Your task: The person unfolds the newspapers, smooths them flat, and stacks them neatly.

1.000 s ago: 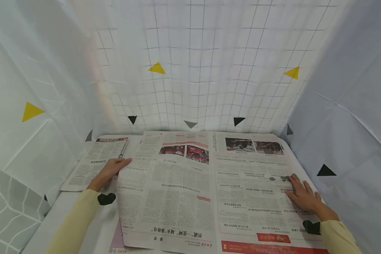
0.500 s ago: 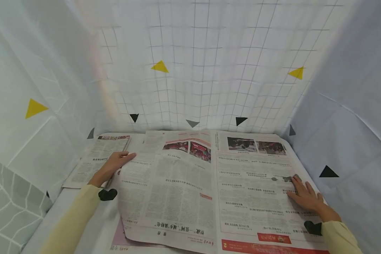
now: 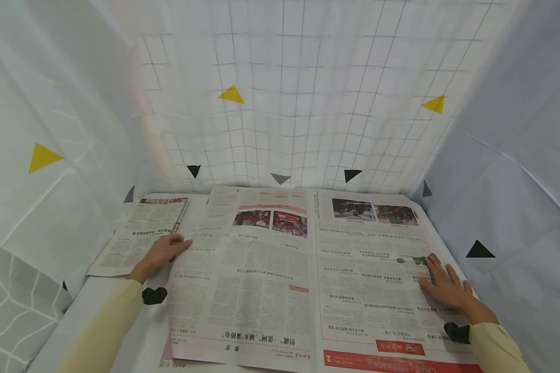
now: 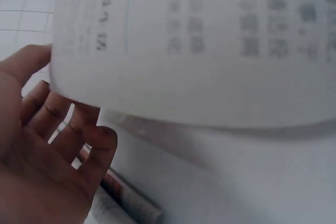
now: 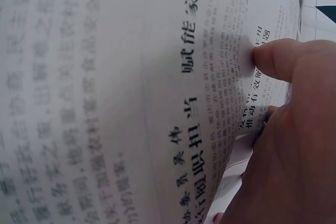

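Rear: white grid-lined sheet [image 3: 298,114], bearing two yellow triangles [image 3: 232,95], two black triangles [image 3: 352,175] and one grey triangle [image 3: 280,178]. Sides: creased left sheet [image 3: 74,114], creased right sheet [image 3: 513,129]. Lower left: grey panel [image 3: 14,290], white branching lines. Base: white tabletop [image 3: 142,336].

The right hand [image 3: 448,288] rests on a newspaper [image 3: 266,269] whose edge the left hand [image 3: 162,254] holds.

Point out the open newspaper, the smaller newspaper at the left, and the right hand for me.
Open newspaper [image 3: 303,277]: head view, on its left-hand page near the centre fold.
Smaller newspaper [image 3: 137,235]: head view, on its printed upper face.
Right hand [image 3: 449,290]: head view, on its back.
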Motion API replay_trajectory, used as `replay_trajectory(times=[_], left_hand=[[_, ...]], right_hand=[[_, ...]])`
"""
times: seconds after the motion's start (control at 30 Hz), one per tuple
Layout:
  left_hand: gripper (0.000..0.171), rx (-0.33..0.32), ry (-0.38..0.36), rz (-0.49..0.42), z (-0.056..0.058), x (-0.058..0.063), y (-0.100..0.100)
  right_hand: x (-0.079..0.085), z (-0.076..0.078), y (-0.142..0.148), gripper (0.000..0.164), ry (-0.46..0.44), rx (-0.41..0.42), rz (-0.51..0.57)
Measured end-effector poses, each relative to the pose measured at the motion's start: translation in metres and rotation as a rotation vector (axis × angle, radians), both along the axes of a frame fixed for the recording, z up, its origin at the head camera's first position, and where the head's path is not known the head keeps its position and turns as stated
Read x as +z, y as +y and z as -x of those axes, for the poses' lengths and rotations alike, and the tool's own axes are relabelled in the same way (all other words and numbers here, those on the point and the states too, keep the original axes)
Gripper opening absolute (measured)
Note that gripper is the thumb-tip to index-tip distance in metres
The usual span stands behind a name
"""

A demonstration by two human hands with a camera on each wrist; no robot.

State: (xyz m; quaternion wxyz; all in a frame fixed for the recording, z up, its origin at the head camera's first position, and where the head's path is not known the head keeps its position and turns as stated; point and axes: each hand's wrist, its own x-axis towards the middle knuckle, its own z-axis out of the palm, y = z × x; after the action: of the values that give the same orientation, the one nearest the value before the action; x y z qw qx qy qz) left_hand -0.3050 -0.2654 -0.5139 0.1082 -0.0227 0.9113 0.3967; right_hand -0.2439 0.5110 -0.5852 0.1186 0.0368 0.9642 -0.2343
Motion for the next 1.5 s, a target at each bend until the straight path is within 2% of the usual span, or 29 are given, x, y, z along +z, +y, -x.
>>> replay_trajectory(times=[0.1,0.27,0.53,0.63,0.77,0.97,1.2,1.37,1.5], left_hand=[[0.043,0.005,0.014,0.047,-0.001,-0.005,-0.001],[0.037,-0.001,0.054,0.119,-0.004,-0.008,0.002],[0.031,-0.004,0.138,0.229,-0.006,-0.007,0.010],[0.029,-0.002,0.146,0.250,-0.007,-0.009,0.012],[0.026,-0.007,0.147,0.249,-0.006,-0.011,0.013],[0.025,-0.013,0.151,0.250,-0.005,-0.015,0.014],[0.028,0.040,0.104,0.248,-0.005,-0.016,0.017],[0.034,0.074,0.079,0.253,-0.006,-0.016,0.018],[0.032,0.077,0.076,0.256,-0.007,-0.018,0.019]], right_hand=[[0.000,0.001,0.000,0.117,0.002,0.000,0.003],[0.002,0.001,-0.003,0.114,0.015,0.001,-0.001],[0.023,-0.010,-0.025,0.090,0.014,-0.017,-0.010],[0.030,-0.013,-0.032,0.086,0.010,-0.022,-0.045],[0.034,-0.014,-0.035,0.088,0.005,-0.018,-0.106],[0.032,-0.017,-0.036,0.093,0.016,-0.036,-0.105],[0.031,-0.019,-0.038,0.093,0.001,-0.045,-0.097],[0.023,-0.015,-0.034,0.097,0.008,-0.052,-0.081],[0.015,-0.012,-0.030,0.099,0.012,-0.044,-0.089]])
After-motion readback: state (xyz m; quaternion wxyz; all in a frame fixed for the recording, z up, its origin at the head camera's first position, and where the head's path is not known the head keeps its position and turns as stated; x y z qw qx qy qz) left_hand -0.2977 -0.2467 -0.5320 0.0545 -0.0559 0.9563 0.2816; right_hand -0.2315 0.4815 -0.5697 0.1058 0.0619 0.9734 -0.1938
